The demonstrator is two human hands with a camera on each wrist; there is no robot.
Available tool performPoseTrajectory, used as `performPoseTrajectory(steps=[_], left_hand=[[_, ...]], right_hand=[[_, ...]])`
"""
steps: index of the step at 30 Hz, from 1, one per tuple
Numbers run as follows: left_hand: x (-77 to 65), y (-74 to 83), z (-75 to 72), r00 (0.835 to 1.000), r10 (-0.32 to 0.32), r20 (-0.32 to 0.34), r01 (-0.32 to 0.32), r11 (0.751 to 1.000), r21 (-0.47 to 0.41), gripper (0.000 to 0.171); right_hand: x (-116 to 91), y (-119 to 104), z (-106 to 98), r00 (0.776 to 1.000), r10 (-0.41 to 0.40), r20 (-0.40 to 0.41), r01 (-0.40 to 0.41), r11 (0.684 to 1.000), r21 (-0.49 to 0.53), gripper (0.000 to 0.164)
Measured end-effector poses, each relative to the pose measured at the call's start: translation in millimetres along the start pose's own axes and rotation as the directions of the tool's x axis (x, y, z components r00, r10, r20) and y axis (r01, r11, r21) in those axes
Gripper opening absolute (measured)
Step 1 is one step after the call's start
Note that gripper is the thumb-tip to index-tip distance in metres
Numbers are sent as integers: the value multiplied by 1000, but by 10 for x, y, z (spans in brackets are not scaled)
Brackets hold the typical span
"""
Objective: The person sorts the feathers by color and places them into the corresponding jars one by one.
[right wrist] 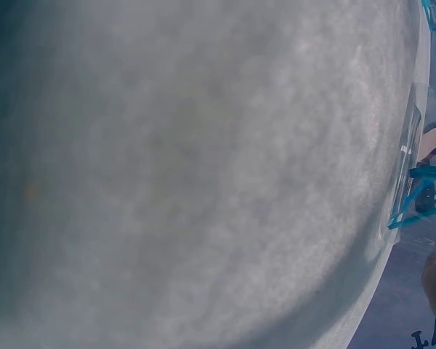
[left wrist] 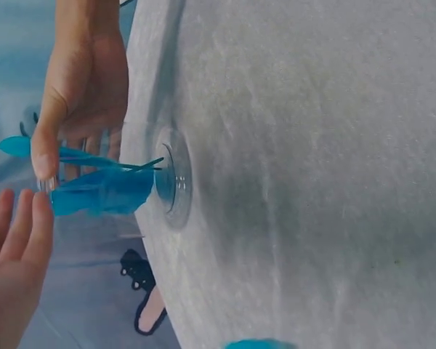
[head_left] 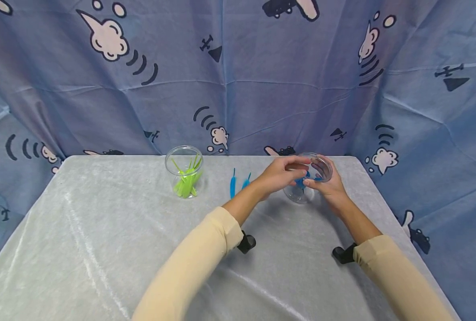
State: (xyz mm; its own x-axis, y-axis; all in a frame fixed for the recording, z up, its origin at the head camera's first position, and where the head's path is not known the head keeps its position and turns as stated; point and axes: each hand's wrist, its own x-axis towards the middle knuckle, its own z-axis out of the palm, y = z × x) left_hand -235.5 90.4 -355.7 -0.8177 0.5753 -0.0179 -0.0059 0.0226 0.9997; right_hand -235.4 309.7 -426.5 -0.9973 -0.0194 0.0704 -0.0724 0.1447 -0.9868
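Observation:
My right hand [head_left: 334, 187] grips a clear plastic jar [head_left: 298, 196] near its rim, at the right of the table, with the thumb on the near side. Inside it are blue feathers [left wrist: 102, 193], their thin dark quills pointing toward the jar's base. One blue feather [left wrist: 14, 146] sticks out past the mouth beside the right thumb. My left hand [head_left: 280, 174] is at the jar's mouth, its fingers extended close to the rim. In the right wrist view, only part of the jar [right wrist: 407, 160] shows at the edge.
Two blue feathers [head_left: 232, 185] lie on the pale cloth-covered table [head_left: 113, 232], one partly behind the left forearm. Left of them stands another clear jar [head_left: 183, 147] with green feathers [head_left: 187, 182]. A blue patterned curtain [head_left: 174, 89] hangs behind the table's far edge.

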Motion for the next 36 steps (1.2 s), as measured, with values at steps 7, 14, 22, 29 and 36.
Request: performPoseTrajectory(steps=[7, 14, 22, 29, 36], left_hand=[[-68, -50, -296, 988, 12, -155, -10, 1000, 18, 29], [-173, -149, -673, 972, -32, -232, 30, 999, -12, 30], [-266, -303, -894, 937, -72, -341, 78, 997, 3, 30], [-300, -458, -945, 875, -129, -466, 181, 981, 68, 33], [-322, -582, -967, 850, -148, -506, 249, 959, 138, 37]], right_hand=[[17, -4, 7, 1000, -13, -14, 14, 999, 31, 85], [8, -21, -9, 1000, 3, -5, -3, 1000, 14, 88], [-3, 17, -32, 1000, 12, -7, -12, 1000, -15, 87], [-11, 17, -27, 1000, 10, -9, -10, 1000, -14, 87], [-2, -4, -17, 1000, 8, -9, -8, 1000, -13, 86]])
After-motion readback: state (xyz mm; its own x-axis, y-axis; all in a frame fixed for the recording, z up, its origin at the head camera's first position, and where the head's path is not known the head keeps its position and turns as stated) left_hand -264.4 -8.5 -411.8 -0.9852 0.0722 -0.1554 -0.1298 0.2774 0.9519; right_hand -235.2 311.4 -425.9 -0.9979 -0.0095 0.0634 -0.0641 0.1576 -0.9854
